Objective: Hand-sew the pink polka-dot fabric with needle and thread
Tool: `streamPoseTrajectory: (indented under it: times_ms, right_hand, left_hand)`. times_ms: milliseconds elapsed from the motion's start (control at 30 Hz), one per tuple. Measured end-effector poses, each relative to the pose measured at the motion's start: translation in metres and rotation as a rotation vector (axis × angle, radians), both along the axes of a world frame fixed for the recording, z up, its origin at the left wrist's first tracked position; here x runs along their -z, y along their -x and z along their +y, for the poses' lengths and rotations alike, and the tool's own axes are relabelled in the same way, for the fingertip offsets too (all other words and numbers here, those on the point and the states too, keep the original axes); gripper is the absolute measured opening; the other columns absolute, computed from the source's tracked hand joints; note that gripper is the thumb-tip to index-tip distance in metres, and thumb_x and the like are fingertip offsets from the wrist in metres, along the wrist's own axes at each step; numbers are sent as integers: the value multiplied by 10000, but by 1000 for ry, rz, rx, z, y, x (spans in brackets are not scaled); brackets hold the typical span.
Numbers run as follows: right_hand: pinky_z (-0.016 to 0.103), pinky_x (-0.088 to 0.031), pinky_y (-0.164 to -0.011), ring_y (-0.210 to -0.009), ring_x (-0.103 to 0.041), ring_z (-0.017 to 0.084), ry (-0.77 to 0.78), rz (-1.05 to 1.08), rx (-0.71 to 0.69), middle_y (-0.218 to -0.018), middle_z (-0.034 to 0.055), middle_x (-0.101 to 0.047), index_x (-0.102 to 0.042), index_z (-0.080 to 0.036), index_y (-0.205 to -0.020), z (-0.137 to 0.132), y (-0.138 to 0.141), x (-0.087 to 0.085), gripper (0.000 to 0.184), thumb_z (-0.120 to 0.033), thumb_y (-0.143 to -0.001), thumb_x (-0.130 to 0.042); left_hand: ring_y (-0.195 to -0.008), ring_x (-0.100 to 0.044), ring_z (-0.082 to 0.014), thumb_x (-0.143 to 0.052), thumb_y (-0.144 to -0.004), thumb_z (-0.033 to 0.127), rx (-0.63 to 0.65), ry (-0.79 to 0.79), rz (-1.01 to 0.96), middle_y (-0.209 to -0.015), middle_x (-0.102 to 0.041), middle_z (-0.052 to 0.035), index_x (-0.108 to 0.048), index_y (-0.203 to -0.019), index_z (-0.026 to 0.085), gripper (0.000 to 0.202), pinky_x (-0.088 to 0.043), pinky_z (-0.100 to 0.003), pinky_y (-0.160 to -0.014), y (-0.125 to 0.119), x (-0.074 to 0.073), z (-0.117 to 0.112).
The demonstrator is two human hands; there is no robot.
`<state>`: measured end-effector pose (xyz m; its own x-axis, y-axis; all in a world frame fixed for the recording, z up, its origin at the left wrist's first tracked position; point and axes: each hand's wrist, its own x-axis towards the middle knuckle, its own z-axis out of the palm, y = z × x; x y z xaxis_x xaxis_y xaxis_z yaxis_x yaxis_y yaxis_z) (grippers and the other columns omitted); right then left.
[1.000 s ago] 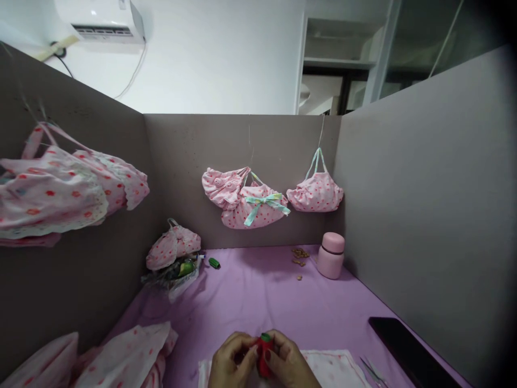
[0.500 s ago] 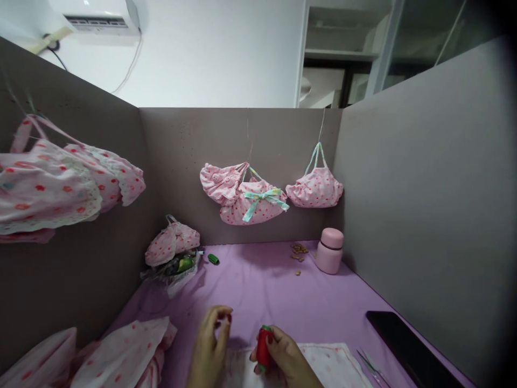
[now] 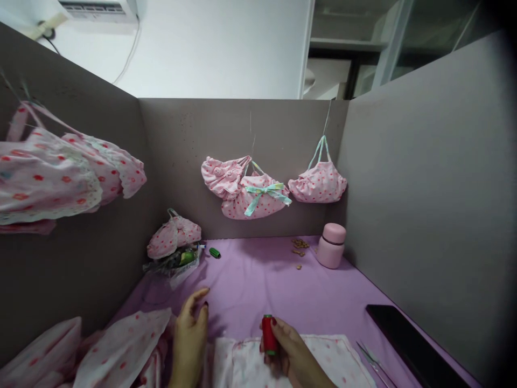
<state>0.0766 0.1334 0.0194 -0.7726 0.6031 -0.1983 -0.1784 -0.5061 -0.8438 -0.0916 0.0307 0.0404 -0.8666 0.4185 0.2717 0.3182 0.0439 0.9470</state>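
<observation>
A red thread spool with green ends is upright in my right hand, closed around it with the thumb at its side. Beneath that hand lies a white cloth with pale red dots, flat at the front of the table. Off to the spool's left, my left hand is raised with thumb and index finger apart. Nothing shows between them, and any thread there is too fine to see. Beside this hand, at the front left, is a heap of pink dotted fabric.
Scissors and a black phone-like slab lie at the right. Further back stand a pink flask and peanut-like bits. Pink dotted cloth items hang along grey partitions. A plastic bag with green contents sits back left.
My left hand has moved left, away from the spool, and its finger and thumb have parted. My right hand still holds the spool. The view has tilted slightly down.
</observation>
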Motion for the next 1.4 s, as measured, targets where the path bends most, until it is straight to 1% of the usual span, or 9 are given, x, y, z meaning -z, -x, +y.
streamPoseTrajectory:
  times_ms: [67,300,433,600,667,733,967,1233,1400]
  right_hand:
    - [157,-316,-385,-446,-561,89,-5,-2,-21,-611,-7,-666,-548,-183,-786,2,-1,0,505,-607,-614,-762]
    - [161,-372,-393,-373,-477,55,-63,102,-146,-504,-43,-575,-553,-158,-670,-3,4,9,481,-607,-668,-724]
    - [161,-392,-386,-354,-501,57,-19,60,-233,-513,-47,-581,-534,-168,-711,-4,5,13,502,-635,-658,-711]
    - [152,-329,-358,-402,-549,82,-78,-16,-169,-628,-2,-659,-481,-199,-812,-2,4,11,590,-709,-598,-688]
    - [150,-275,-344,-351,-462,58,-153,-27,-127,-554,-52,-596,-461,-211,-794,-1,4,12,580,-711,-601,-681]
    - [157,-252,-348,-345,-372,41,-237,-43,-60,-524,-95,-517,-472,-211,-770,0,3,13,508,-634,-631,-715]
    - [293,-448,-678,-720,-585,203,-864,-210,139,-768,25,-653,-597,-199,-837,0,-6,5,103,-177,-736,-591]
    - [350,-481,-758,-865,-655,285,-1034,-359,55,-982,136,-722,-670,-178,-956,-2,-9,0,435,-45,-576,-504]
    - [342,-473,-723,-796,-654,272,-976,-335,94,-917,116,-734,-681,-159,-943,-7,-7,-2,329,-95,-631,-600]
  left_hand:
    - [-1263,-418,-328,-559,-713,380,-34,37,115,-1272,-549,-156,-643,-1023,169,384,-261,-509,-1090,0,1,0]
    - [-1113,-587,-268,-624,-734,388,398,96,29,-1157,-666,-133,-707,-974,209,310,-457,-431,-975,-58,12,14]
    - [-786,-660,-236,-614,-742,466,337,22,-119,-780,-717,-75,-706,-667,194,297,-534,-304,-686,-64,13,14]
    - [-565,-593,-214,-537,-776,510,40,129,-30,-592,-627,-11,-638,-686,199,339,-473,-311,-564,-25,-6,-1]
    - [-954,-623,-308,-558,-760,429,-60,125,156,-949,-685,-126,-668,-866,161,308,-474,-435,-863,-11,-9,-5]
    - [-1282,-410,-362,-540,-764,371,-74,145,296,-1332,-495,-227,-639,-1064,106,413,-318,-545,-1053,-9,-7,-5]
    - [-1180,-559,-270,-552,-825,309,466,256,401,-1265,-610,-139,-671,-1064,251,273,-476,-468,-982,-53,16,5]
    - [-922,-673,-273,-636,-780,237,499,256,706,-982,-733,-117,-722,-878,231,131,-574,-429,-781,-59,13,7]
    - [-910,-657,-236,-555,-836,216,527,201,613,-937,-737,-79,-680,-781,216,137,-534,-385,-806,-58,8,5]
